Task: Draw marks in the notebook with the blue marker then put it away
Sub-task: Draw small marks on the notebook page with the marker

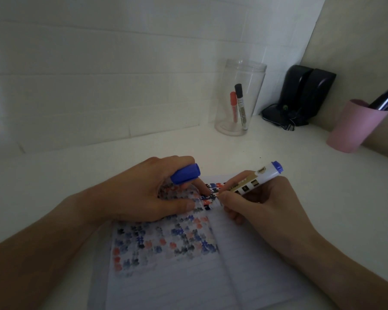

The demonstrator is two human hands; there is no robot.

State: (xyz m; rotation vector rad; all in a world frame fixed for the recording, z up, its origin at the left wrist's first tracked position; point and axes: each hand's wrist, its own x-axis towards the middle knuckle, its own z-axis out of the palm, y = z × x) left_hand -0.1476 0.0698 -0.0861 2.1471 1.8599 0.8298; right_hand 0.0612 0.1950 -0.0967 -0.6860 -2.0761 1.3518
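An open lined notebook (pixel 179 271) lies on the white desk, its left page covered with blue, red and black marks. My right hand (pixel 258 202) grips the blue marker (pixel 253 180), a white barrel with a blue end, its tip pressed to the top of the page near the fold. My left hand (pixel 148 193) rests on the upper left page, with the marker's blue cap (pixel 186 173) pinched between its fingers.
A clear plastic jar (pixel 240 97) at the back holds a red marker (pixel 233 106) and a black marker (pixel 241 106). Right of it stand black speakers (pixel 305 95) with cables, and a pink cup (pixel 354 126) with pens. White walls close the corner.
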